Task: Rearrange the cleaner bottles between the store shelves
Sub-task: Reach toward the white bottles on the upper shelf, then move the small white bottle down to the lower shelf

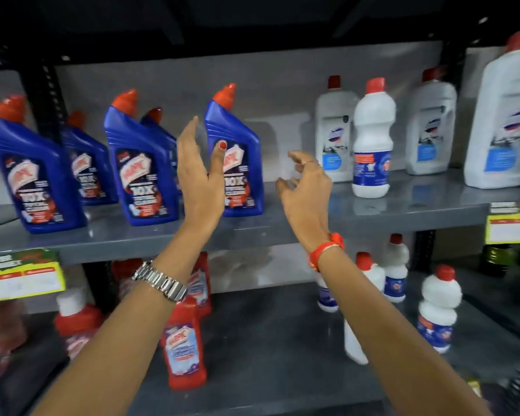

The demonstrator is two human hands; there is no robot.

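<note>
Blue bottle (233, 157), red cap, label reads "10X". Left hand (200, 172) open beside it; right hand (305, 187) empty, fingers loosely curled.

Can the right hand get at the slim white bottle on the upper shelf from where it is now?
Probably yes. The right hand is open and empty, just left of the slim white bottle, which stands at the front of the upper shelf with bare shelf between them.

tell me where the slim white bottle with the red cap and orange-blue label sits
In the head view, the slim white bottle stands upright on the upper grey shelf, right of centre, in front of two grey-white bottles, right of the right hand.
</note>
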